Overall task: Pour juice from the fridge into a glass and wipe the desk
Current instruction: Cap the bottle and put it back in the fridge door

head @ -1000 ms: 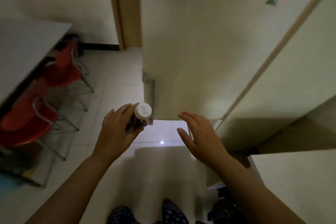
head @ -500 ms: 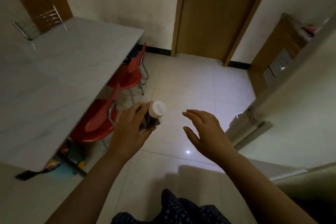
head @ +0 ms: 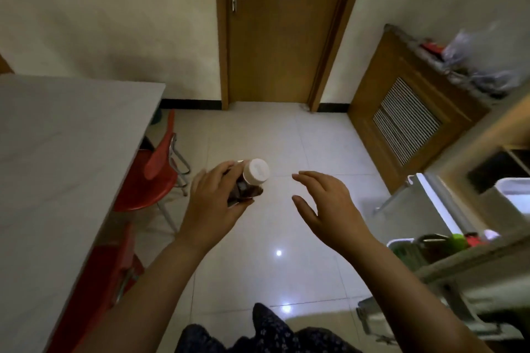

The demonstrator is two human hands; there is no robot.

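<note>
A: Head view. Left hand [head: 213,206] is out front, forearm reaching forward, fingers wrapped round the bottle [head: 249,185].
B: And the right hand [head: 327,209]?
A: Beside it but apart, palm down, fingers spread and loosely bent, holding nothing. The bottle is in the air over the floor [head: 286,137], desk [head: 57,166] to the left.

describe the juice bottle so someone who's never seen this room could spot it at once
From the wooden door with the oval window, come down the pale tiled floor toward the camera. The juice bottle is gripped in the left hand, just right of the red chair. Its dark contents and round white cap mark it out; the right hand beside it holds nothing.
</note>
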